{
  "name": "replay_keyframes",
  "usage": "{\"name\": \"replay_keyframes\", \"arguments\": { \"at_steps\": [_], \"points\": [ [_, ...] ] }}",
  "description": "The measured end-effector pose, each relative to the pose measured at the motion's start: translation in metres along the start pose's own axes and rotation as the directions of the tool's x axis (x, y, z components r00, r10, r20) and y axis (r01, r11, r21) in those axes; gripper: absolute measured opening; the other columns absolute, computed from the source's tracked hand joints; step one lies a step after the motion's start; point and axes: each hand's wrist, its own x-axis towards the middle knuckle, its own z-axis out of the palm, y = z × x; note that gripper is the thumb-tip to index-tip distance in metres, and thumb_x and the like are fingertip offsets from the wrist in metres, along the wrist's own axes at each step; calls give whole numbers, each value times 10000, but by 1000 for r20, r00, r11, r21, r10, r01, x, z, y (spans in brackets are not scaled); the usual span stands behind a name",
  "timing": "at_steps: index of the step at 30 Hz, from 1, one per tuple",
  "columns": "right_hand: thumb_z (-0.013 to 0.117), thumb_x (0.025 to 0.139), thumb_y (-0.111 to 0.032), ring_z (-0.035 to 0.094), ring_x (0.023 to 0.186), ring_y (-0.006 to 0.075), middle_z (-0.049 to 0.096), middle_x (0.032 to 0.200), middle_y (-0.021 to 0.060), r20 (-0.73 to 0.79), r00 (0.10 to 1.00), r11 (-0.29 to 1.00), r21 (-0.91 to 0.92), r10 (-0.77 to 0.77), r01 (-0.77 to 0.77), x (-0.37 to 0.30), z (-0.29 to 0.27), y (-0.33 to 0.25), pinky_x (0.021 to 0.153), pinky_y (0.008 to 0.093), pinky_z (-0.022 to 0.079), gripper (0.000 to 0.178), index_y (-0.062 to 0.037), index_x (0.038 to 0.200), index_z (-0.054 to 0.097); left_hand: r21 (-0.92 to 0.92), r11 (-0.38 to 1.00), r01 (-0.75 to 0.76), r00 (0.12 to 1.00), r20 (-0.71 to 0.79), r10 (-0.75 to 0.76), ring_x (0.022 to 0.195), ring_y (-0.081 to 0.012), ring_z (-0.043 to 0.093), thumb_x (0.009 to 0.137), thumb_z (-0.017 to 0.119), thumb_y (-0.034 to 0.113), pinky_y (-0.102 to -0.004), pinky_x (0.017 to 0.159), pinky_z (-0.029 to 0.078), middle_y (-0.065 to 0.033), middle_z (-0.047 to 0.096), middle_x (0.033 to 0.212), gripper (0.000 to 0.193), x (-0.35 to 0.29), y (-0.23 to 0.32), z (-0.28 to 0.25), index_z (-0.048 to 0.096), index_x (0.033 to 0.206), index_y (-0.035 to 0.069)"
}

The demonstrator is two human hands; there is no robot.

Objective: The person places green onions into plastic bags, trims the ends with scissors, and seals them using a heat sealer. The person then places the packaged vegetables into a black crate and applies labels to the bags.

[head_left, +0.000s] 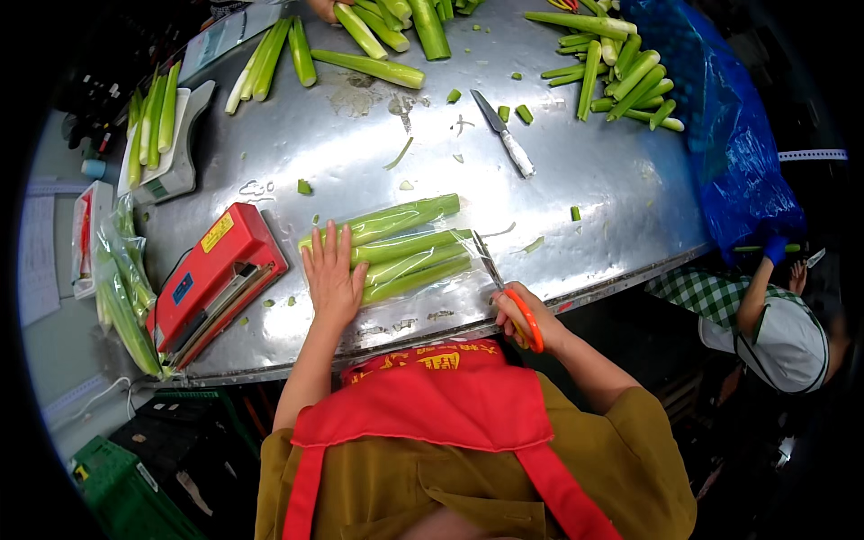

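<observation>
A clear plastic bag (418, 245) with several thick green stalks, which look like celery or lettuce stems, lies flat on the metal table near its front edge. My left hand (334, 274) rests flat on the left end of the bag, fingers stretched out. In my right hand (519, 317) is a pair of scissors (531, 326) with orange handles, my fingers closed round them. The blades point up and left, and their tips are at the bag's right end. Whether they are cutting the film cannot be made out.
A red bag sealer (216, 277) stands left, beside bagged stalks (123, 306). Behind it, a scale (180, 162) carries stalks. A knife (506, 135) lies mid-table among green scraps. Stalk piles (634, 81) lie far right, near blue plastic sheeting (733, 135). A co-worker (778, 333) is at right.
</observation>
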Motion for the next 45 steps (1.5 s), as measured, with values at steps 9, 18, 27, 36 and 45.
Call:
{"name": "replay_keyframes", "arguments": {
  "at_steps": [9, 18, 27, 36, 45],
  "points": [
    [577, 870, -490, 462, 552, 101, 520, 719, 23, -59, 978, 959, -216, -199, 182, 13, 10, -8, 521, 247, 400, 476, -48, 1035, 514, 15, 1000, -17, 1000, -14, 17, 1399, -369, 147, 891, 522, 333, -534, 1123, 68, -139, 210, 1518, 649, 1, -4, 6, 281, 1454, 118],
    [550, 866, -545, 463, 506, 97, 484, 696, 25, -110, 992, 998, 24, -62, 65, 17, 33, -11, 432, 240, 414, 515, -50, 985, 473, 29, 999, -15, 1000, -11, 16, 1400, -368, 147, 902, 505, 362, -526, 1125, 66, -133, 213, 1519, 642, 0, -3, 6, 281, 1455, 123],
    [566, 866, -529, 463, 480, 112, 480, 662, 35, -166, 985, 999, -37, -45, 40, 24, 38, -22, 426, 244, 402, 533, -21, 1005, 481, 16, 1000, -12, 1000, -12, 12, 1398, -370, 153, 899, 506, 362, -534, 1121, 65, -135, 218, 1516, 633, 1, -2, 5, 300, 1447, 120],
    [501, 903, -516, 588, 676, 263, 593, 736, 131, -238, 967, 963, -269, -95, 28, 32, 42, -15, 647, 353, 460, 516, -9, 996, 522, 33, 999, -17, 1000, 3, 17, 1399, -370, 146, 902, 497, 361, -534, 1121, 67, -135, 216, 1515, 625, 3, -1, 3, 303, 1446, 122],
    [492, 913, -495, 612, 793, 377, 625, 792, 203, -331, 927, 935, -350, -175, 52, 35, 55, -10, 711, 404, 461, 507, 4, 999, 518, 35, 999, -27, 1000, -9, 27, 1398, -373, 148, 905, 495, 361, -542, 1117, 79, -134, 219, 1515, 620, 2, -2, 3, 303, 1447, 126]
  ]
}}
